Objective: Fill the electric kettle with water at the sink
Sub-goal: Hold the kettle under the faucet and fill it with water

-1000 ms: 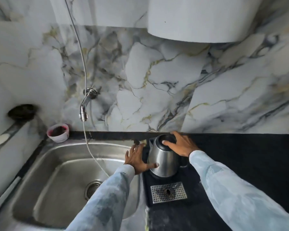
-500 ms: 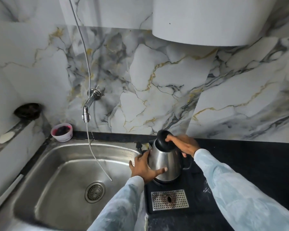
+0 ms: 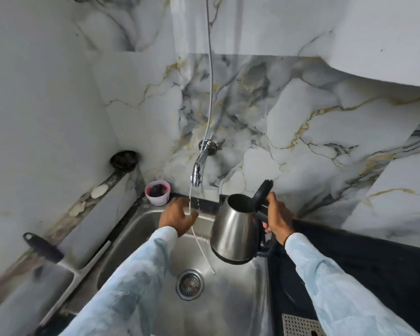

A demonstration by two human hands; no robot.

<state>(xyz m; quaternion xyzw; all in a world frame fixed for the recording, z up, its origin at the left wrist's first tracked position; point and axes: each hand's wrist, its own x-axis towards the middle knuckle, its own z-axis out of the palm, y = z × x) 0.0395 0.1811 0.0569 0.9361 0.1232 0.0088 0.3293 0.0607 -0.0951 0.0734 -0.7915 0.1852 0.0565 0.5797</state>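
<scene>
A steel electric kettle (image 3: pixel 233 229) with its black lid flipped up hangs tilted above the right side of the steel sink (image 3: pixel 230 304). My right hand (image 3: pixel 277 219) grips its black handle. The kettle's mouth lies to the right of and below the wall tap (image 3: pixel 200 163). A thin white tube (image 3: pixel 204 253) drops from the tap's spout into the basin. My left hand (image 3: pixel 176 215) is under the tap, with its fingers closed around that tube. No water stream is visible.
A pink cup (image 3: pixel 157 192) stands at the sink's back left corner. The black counter (image 3: pixel 361 275) with a perforated metal grid (image 3: pixel 301 324) lies to the right. A black-handled tool (image 3: pixel 43 247) rests on the left ledge, and a hose (image 3: pixel 210 81) hangs down the marble wall.
My right hand opened the lid, then lifted the kettle off the counter and carried it left over the sink. My left hand left the kettle's body and went to the tube under the tap.
</scene>
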